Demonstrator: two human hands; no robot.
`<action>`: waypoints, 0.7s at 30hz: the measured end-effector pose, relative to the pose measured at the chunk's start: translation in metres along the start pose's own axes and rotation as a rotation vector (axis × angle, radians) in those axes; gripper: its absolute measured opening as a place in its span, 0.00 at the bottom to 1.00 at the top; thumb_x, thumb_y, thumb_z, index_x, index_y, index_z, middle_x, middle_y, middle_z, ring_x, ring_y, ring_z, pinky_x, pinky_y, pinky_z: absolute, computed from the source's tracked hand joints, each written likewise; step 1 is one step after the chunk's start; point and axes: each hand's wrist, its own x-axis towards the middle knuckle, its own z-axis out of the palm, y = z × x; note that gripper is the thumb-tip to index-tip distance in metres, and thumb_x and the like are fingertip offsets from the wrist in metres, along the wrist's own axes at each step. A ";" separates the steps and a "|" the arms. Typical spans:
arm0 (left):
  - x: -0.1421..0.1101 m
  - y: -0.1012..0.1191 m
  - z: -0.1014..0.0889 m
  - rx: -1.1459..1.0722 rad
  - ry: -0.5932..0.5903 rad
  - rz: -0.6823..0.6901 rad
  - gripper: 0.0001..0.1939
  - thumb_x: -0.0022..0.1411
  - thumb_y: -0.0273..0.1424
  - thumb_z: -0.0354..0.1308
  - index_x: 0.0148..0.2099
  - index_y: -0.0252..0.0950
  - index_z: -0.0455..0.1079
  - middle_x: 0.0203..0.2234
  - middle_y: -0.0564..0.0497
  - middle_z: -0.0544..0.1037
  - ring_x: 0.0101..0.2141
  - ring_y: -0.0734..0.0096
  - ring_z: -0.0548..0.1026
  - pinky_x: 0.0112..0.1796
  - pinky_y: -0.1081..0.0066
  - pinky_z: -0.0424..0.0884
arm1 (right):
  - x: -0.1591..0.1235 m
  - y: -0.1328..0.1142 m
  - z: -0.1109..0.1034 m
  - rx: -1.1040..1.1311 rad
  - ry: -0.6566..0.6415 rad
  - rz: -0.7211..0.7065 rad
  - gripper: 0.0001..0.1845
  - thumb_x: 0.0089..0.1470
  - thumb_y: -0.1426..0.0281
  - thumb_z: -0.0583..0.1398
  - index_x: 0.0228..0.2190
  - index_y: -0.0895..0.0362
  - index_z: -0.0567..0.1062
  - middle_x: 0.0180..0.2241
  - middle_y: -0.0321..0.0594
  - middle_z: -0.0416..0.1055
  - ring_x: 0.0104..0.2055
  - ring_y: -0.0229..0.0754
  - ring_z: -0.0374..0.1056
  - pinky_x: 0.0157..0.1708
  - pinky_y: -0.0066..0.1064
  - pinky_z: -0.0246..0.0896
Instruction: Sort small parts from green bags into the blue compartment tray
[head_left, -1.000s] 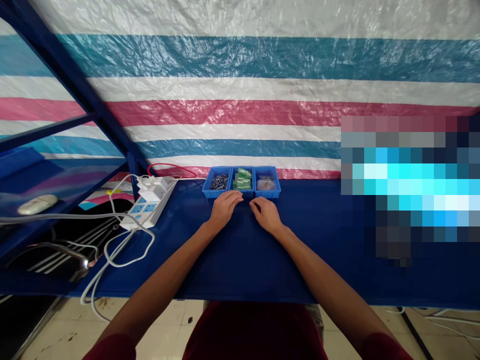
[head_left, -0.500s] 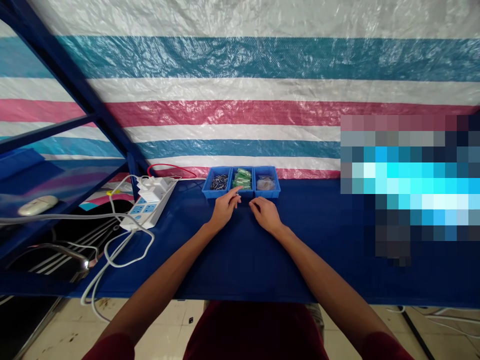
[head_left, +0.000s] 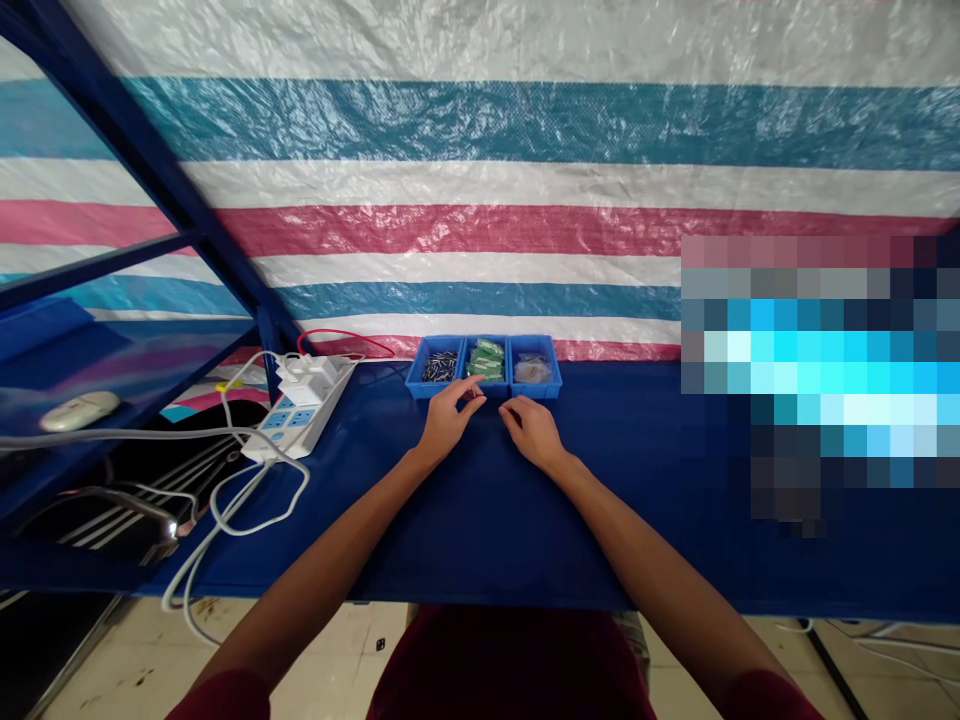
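Observation:
Three blue bins stand joined in a row at the back of the table. The left bin (head_left: 409, 377) holds small dark and silvery metal pieces, the middle bin (head_left: 469, 350) green-and-white pieces, the right bin (head_left: 554, 378) clear plastic-looking pieces. Just before the left and middle bins is my left hand (head_left: 448, 415), index finger and thumb curved towards each other. Anything between them is too small to name. My right hand (head_left: 534, 428) rests by the right bin's front, its fingers curled together and their tips facing my left hand. Whatever they may hold is hidden.
The blue table (head_left: 495, 530) spans the view, with a striped plastic sheet (head_left: 480, 120) behind it. At left lie a white power strip (head_left: 300, 420) with plugs, looped white cables (head_left: 217, 510) and a white mouse (head_left: 79, 411). A pixelated patch covers the right side.
My left thumb has moved slightly forward and right, and a small shiny spot at its fingertips no longer shows. My right hand stays nearly still. The view has tilted up slightly.

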 end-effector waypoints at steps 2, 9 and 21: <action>0.000 0.000 0.000 0.001 -0.026 0.005 0.17 0.63 0.37 0.55 0.53 0.37 0.69 0.33 0.50 0.77 0.32 0.70 0.74 0.40 0.68 0.71 | 0.000 0.000 0.000 0.000 0.000 0.004 0.11 0.61 0.71 0.52 0.32 0.56 0.74 0.32 0.39 0.71 0.34 0.40 0.67 0.34 0.29 0.57; -0.002 -0.003 0.001 -0.018 -0.016 0.011 0.13 0.66 0.37 0.52 0.43 0.36 0.74 0.35 0.48 0.79 0.36 0.68 0.76 0.40 0.69 0.71 | 0.000 0.000 0.001 0.003 0.004 0.007 0.10 0.61 0.71 0.53 0.33 0.56 0.74 0.33 0.39 0.71 0.34 0.40 0.67 0.35 0.29 0.57; -0.001 0.002 -0.004 0.011 0.020 -0.045 0.18 0.67 0.38 0.48 0.28 0.36 0.70 0.23 0.52 0.73 0.28 0.70 0.69 0.34 0.71 0.65 | 0.000 0.001 0.002 0.008 0.001 0.011 0.10 0.61 0.70 0.53 0.33 0.55 0.74 0.33 0.38 0.72 0.34 0.40 0.67 0.35 0.29 0.57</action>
